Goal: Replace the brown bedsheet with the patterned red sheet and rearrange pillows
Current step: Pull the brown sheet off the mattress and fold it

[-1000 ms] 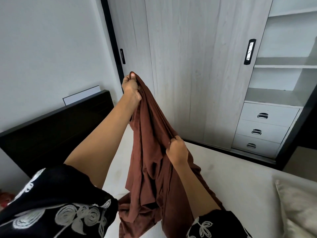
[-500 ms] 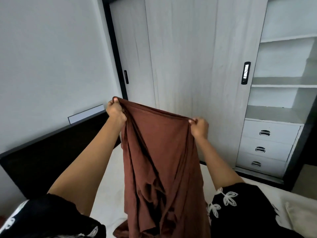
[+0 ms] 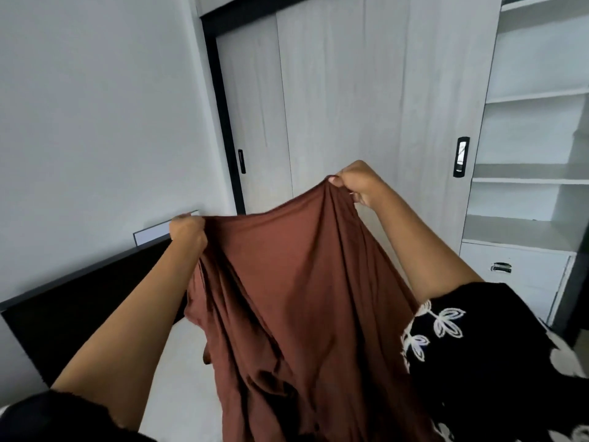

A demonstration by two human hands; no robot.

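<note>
Spread wider than a moment ago, the brown bedsheet (image 3: 296,282) hangs between the left hand (image 3: 188,232) and the raised right hand (image 3: 357,183), each pinching its top edge. It looks ready for folding, off the bed (image 3: 181,371).

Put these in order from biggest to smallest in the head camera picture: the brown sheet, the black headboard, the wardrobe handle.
1. brown sheet, though being nearest the camera inflates it
2. black headboard
3. wardrobe handle, clearly smallest
</note>
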